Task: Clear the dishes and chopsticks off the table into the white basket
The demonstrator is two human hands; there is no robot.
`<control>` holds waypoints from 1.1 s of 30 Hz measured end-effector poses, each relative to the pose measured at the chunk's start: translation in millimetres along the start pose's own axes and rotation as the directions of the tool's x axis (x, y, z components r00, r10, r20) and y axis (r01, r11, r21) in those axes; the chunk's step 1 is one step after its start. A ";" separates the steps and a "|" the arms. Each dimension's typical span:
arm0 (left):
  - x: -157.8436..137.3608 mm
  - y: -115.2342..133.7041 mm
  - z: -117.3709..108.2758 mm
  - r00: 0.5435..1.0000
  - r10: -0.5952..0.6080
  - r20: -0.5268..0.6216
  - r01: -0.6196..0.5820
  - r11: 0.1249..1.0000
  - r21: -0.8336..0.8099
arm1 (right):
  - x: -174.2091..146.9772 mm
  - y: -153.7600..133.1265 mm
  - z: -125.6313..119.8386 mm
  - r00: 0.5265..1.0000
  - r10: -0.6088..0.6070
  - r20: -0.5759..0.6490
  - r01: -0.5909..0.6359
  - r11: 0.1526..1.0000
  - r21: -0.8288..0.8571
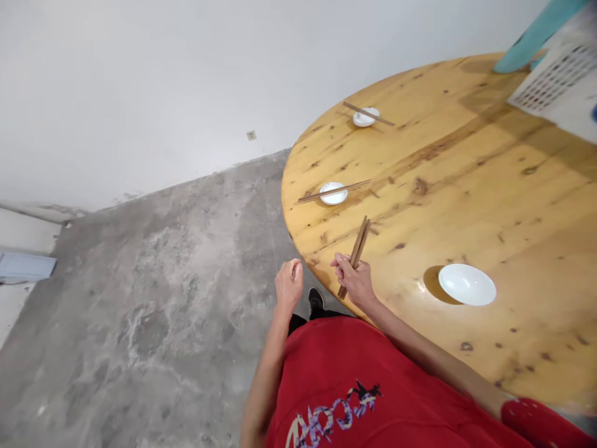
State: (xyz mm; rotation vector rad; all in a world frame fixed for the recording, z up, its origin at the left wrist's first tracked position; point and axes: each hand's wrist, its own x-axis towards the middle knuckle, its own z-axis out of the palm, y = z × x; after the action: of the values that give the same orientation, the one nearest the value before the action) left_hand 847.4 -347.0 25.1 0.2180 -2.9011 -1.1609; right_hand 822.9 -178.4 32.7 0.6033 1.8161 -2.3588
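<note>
My right hand [355, 281] is closed around a small bundle of brown chopsticks [362, 235], just over the near rim of the round wooden table [420, 224]. Their long ends point away from me. My left hand [289, 283] is curled into a fist off the table's edge, above the floor, and nothing shows in it. Ahead of my hands sits a small white bowl [330, 200] with a pair of chopsticks [308, 197] laid across it. Farther back, a second small white bowl [362, 121] also has chopsticks [383, 119] resting over it.
To the right on the table is a larger white bowl [467, 285]. A white perforated plastic basket [550, 84] and a turquoise object [527, 43] stand at the far right, partly cut off. A white wall [163, 81] and grey concrete floor [186, 311] lie left of the table.
</note>
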 end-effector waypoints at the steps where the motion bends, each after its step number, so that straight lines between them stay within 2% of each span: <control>1: 13.4 0.5 -2.4 1.000 0.030 0.004 -0.030 0.999 0.017 | 1.8 -1.5 4.7 1.000 0.001 -0.013 0.000 1.000 0.007; 4: 61.5 1.6 -6.8 0.990 0.142 0.013 -0.143 0.987 0.079 | 5.9 -2.7 16.3 0.997 0.008 -0.070 -0.005 1.000 0.030; 8: 139.7 4.6 -4.1 0.957 0.284 0.062 -0.290 0.935 0.205 | 13.8 0.9 27.2 0.985 -0.005 -0.175 0.014 0.999 0.052; 13: 225.4 11.5 6.0 0.894 0.378 0.240 -0.442 0.834 0.331 | 28.1 -0.2 54.9 0.926 0.011 -0.377 0.037 0.992 0.119; 17: 266.8 12.4 12.5 0.846 0.382 0.372 -0.513 0.774 0.371 | 42.1 -1.3 91.9 0.886 0.064 -0.458 0.032 0.979 0.199; 21: 291.3 14.1 21.7 0.784 0.387 0.485 -0.584 0.723 0.369 | 55.6 3.6 115.9 0.873 0.163 -0.460 -0.019 0.953 0.302; 25: 305.0 23.8 32.9 0.751 0.320 0.578 -0.595 0.708 0.381 | 69.9 4.4 114.8 0.848 0.276 -0.453 -0.074 0.907 0.415; 28: 304.2 30.9 34.4 0.737 0.258 0.624 -0.558 0.753 0.349 | 88.5 -3.0 104.2 0.838 0.322 -0.440 -0.079 0.870 0.486; 30: 295.4 32.0 31.0 0.722 0.236 0.650 -0.517 0.809 0.280 | 105.9 -11.0 97.2 0.829 0.311 -0.465 -0.044 0.865 0.501; 33: 271.4 27.4 26.6 0.664 0.309 0.681 -0.476 0.877 0.067 | 134.2 -23.6 89.6 0.810 0.267 -0.523 0.035 0.867 0.497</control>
State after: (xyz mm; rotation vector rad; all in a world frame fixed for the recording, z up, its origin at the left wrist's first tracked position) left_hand 573.6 -345.0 12.9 -0.9991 -3.3733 -0.9264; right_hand 670.4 -235.7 23.1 1.6064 1.2295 -2.7432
